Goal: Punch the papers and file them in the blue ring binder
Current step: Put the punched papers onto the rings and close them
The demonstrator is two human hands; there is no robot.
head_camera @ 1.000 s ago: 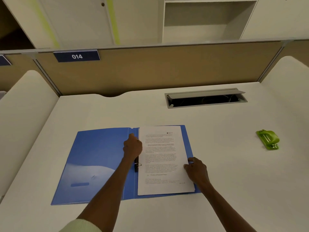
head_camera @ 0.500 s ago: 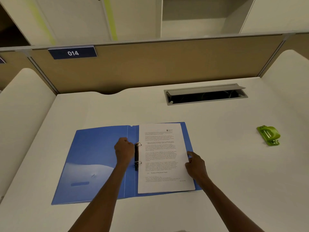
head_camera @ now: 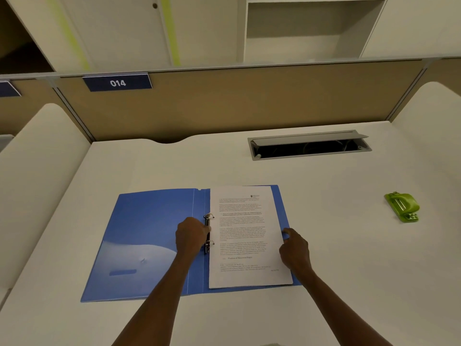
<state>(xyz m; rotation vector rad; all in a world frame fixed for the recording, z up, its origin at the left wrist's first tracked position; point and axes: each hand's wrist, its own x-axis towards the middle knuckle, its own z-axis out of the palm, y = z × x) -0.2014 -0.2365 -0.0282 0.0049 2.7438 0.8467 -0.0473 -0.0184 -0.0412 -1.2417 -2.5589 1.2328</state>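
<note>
**Left hand back at the rings**

Since the earlier frame your left hand (head_camera: 192, 236) has slid right to the ring mechanism (head_camera: 208, 233), grip curled shut against it. Your right hand (head_camera: 294, 250) pinches the right edge of the papers (head_camera: 247, 236), which lie in the open blue ring binder (head_camera: 149, 236) on the worktop (head_camera: 349, 270). Farther right sits the green punch (head_camera: 402, 207).

Office cubicle workstation: white desk (head_camera: 349, 245) with cable-access hatch (head_camera: 309, 147), tan partition panel (head_camera: 249, 103) bearing desk number plate "014" (head_camera: 117, 82), white cabinets and open shelf (head_camera: 306, 31) behind
</note>
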